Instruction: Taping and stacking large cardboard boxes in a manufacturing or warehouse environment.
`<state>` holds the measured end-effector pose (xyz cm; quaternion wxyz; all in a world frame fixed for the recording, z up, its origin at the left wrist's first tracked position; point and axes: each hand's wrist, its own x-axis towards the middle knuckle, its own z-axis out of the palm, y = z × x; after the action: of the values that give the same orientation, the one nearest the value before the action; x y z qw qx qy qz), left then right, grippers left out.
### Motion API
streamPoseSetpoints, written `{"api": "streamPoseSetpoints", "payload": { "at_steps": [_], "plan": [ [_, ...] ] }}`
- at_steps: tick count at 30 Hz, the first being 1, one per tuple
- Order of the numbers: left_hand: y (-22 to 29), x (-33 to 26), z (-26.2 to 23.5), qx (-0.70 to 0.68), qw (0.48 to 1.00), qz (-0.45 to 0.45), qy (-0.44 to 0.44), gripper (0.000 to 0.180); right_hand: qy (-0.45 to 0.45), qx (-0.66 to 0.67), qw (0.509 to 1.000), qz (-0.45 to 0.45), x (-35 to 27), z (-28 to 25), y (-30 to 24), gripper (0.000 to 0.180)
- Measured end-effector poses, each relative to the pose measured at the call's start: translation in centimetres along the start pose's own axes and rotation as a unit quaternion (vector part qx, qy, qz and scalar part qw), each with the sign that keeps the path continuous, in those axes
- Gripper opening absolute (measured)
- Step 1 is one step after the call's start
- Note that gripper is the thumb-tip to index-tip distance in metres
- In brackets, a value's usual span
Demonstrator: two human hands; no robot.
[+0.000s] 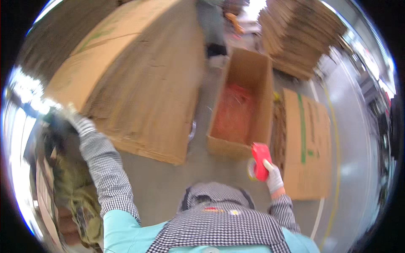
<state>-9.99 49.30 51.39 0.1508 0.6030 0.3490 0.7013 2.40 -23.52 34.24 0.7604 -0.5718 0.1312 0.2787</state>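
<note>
In my right hand (273, 176), which wears a white glove, is a red tape dispenser (261, 158) with a pale, yellow-edged roll on its left side. The dispenser is held over the near right corner of a tall open cardboard box (219, 141). Red sheeting, perhaps plastic film, (237, 110) covers the inside bottom of that box. My left arm reaches far out to the left. The gloved left hand (72, 116) is at the near left corner of a large stack of flat cardboard (147, 80); blur and glare hide its fingers.
To the right of the box lie flattened cartons (310, 147) with a green stripe. Another tall cardboard stack (299, 38) stands at the far right. A yellow floor line (337, 168) runs along the right. Olive cloth or bags (78, 198) are at the lower left.
</note>
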Motion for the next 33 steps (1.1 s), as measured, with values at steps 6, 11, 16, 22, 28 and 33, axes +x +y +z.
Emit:
{"api": "streamPoseSetpoints", "payload": {
  "at_steps": [6, 11, 16, 22, 28, 33],
  "plan": [
    [11.1, 0.3, -0.4, -0.232, 0.963, 0.120, -0.071, 0.064, 0.010, 0.065, 0.997, 0.036, -1.4, 4.0, -0.1, 0.047],
    [18.5, -21.2, 7.5, -0.140, 0.935, 0.045, -0.323, 0.044, 0.089, 0.178, 0.977, 0.073, -2.9, 1.4, 2.3, 0.050],
    [31.1, -47.3, 1.8, -0.277, 0.571, -0.237, -0.735, 0.039, 0.188, 0.258, 0.944, 0.080, -9.0, -10.3, 7.0, 0.051],
    [37.2, -77.6, -8.9, -0.082, 0.179, -0.429, -0.882, 0.043, 0.336, 0.359, 0.869, 0.055, -16.6, -25.3, 12.7, 0.052],
    [36.2, -106.3, -21.4, 0.204, 0.168, -0.575, -0.775, 0.054, 0.480, 0.341, 0.807, 0.036, -25.7, -41.4, 18.7, 0.059],
    [29.1, -124.9, -24.1, 0.300, 0.186, -0.538, -0.765, 0.057, 0.506, 0.356, 0.784, 0.052, -27.2, -47.9, 22.0, 0.059]
  ]
}}
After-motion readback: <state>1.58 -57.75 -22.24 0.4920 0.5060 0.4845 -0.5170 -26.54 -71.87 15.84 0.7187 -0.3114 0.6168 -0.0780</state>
